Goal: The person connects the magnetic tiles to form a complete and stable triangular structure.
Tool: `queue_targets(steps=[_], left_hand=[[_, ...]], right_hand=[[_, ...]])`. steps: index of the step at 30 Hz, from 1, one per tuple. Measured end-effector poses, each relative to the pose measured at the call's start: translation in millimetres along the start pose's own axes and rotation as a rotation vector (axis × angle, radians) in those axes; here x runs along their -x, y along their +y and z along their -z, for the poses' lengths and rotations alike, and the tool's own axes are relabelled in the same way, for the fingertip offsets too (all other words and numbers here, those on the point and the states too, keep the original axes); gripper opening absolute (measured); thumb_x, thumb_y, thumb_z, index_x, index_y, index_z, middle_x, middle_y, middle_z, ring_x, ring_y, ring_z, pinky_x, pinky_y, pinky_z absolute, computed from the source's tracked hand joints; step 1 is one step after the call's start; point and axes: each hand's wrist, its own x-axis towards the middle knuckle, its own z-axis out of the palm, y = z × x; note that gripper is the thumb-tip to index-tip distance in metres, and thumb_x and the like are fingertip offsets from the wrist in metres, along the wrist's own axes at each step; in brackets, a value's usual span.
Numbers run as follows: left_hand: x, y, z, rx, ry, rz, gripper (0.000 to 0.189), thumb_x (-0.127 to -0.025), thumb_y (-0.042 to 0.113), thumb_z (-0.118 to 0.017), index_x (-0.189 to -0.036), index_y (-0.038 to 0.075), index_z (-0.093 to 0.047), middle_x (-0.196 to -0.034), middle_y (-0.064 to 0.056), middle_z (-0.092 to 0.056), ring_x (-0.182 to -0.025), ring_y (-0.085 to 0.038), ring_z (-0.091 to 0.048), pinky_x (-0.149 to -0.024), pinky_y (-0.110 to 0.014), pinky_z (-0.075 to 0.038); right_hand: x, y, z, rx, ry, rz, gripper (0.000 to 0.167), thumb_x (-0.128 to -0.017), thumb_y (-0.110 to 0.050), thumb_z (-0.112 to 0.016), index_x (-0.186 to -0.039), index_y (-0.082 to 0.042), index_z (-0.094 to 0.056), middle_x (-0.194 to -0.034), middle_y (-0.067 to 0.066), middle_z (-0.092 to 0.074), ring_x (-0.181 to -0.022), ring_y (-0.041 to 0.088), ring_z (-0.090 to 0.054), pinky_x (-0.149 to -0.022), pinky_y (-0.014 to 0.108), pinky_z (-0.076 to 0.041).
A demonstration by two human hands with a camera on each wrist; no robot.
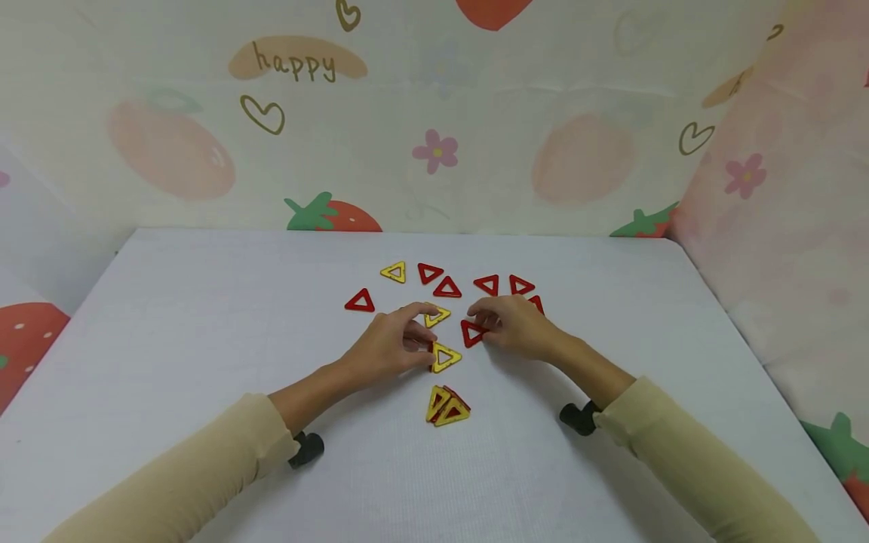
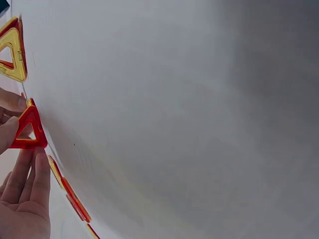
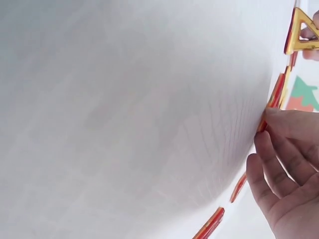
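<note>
Yellow triangular tile [image 1: 449, 364] near the middle of the tabletop [image 1: 204, 302]: in the head view, the left hand [image 1: 388, 345] clamps its fingers on the red-edged side, and the right hand [image 1: 519, 324] pinches a red triangular tile [image 1: 465, 334]. In the left wrist view, a thumb overlaps a red triangular face [image 2: 38, 130]. In the right wrist view, thumb and fingers clamp the red tile's edge.

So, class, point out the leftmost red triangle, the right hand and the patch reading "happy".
Leftmost red triangle [image 1: 360, 308]: head view, lower bar.
Right hand [image 1: 519, 323]: head view, back of hand.
"Happy" patch [image 1: 298, 58]: head view, its middle.
</note>
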Motion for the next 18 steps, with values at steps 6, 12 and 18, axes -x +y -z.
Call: queue_targets(steps=[6,12,18], left_hand=[[0.3,0.9,0.5,0.007,0.000,0.004,0.062,-0.084,0.007,-0.080,-0.138,0.006,-0.051,-0.104,-0.005,-0.075,-0.094,-0.017,-0.070,-0.089,-0.034,-0.057],[-0.3,-0.6,-0.4,0.012,0.000,0.003,0.062,-0.083,0.006,-0.080,-0.138,0.006,-0.051,-0.104,-0.005,-0.075,-0.095,-0.016,-0.070,-0.089,-0.034,-0.056],[-0.9,-0.5,-0.9,0.011,0.001,0.003,0.062,-0.083,0.007,-0.081,-0.138,0.006,-0.052,-0.103,-0.005,-0.075,-0.095,-0.016,-0.071,-0.088,-0.033,-0.056]], right_hand=[[-1.9,-0.5,-3.6,0.003,0.001,0.028,0.033,-0.087,0.003,-0.071,-0.120,-0.002,-0.067,-0.106,0.007,-0.072,-0.098,0.022,-0.065,-0.091,0.038,-0.055],[-2.8,-1.7,-4.9,-0.014,-0.008,0.053,0.034,-0.088,0.005,-0.068,-0.121,-0.003,-0.067,-0.109,0.007,-0.071,-0.100,0.021,-0.065,-0.092,0.038,-0.054],[-3.3,-1.5,-5.5,-0.030,-0.018,0.071,0.034,-0.088,0.007,-0.066,-0.121,-0.002,-0.067,-0.111,0.007,-0.071,-0.102,0.021,-0.065,-0.094,0.037,-0.054]])
